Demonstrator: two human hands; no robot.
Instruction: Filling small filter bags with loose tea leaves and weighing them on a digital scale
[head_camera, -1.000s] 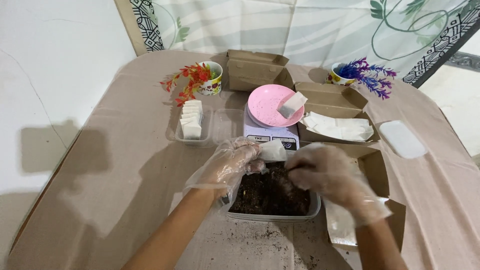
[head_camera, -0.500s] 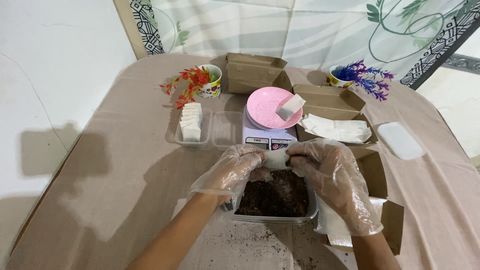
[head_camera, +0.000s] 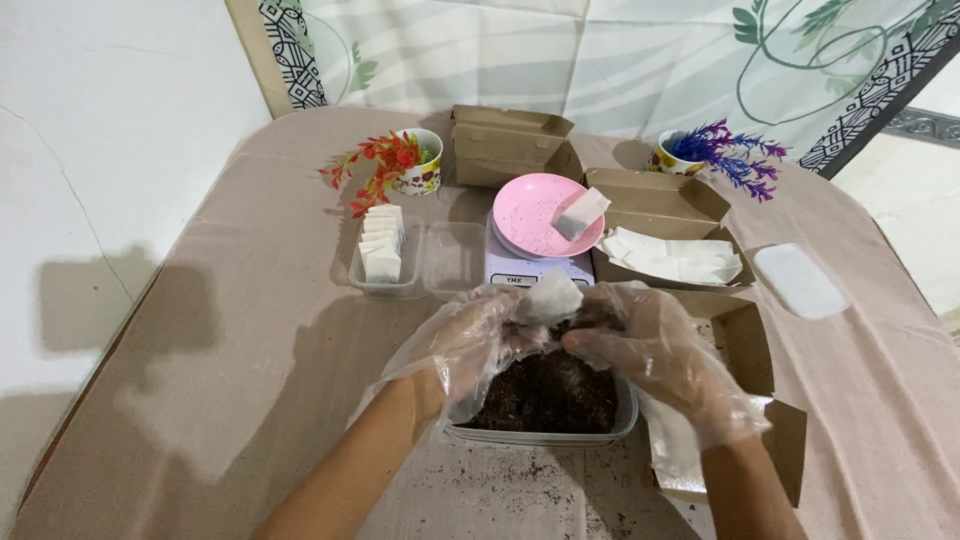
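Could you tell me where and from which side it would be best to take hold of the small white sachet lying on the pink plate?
Probably its right-hand end. The small white sachet lies flat and tilted across the pink plate, that end reaching over the plate's right rim. Fingers coming from the right, above the open box of white sachets, could pinch that thin overhanging edge top and bottom without scraping the plate on the scale.

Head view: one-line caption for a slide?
Gloved left hand and right hand hold a white sachet over a tub of dark grounds.
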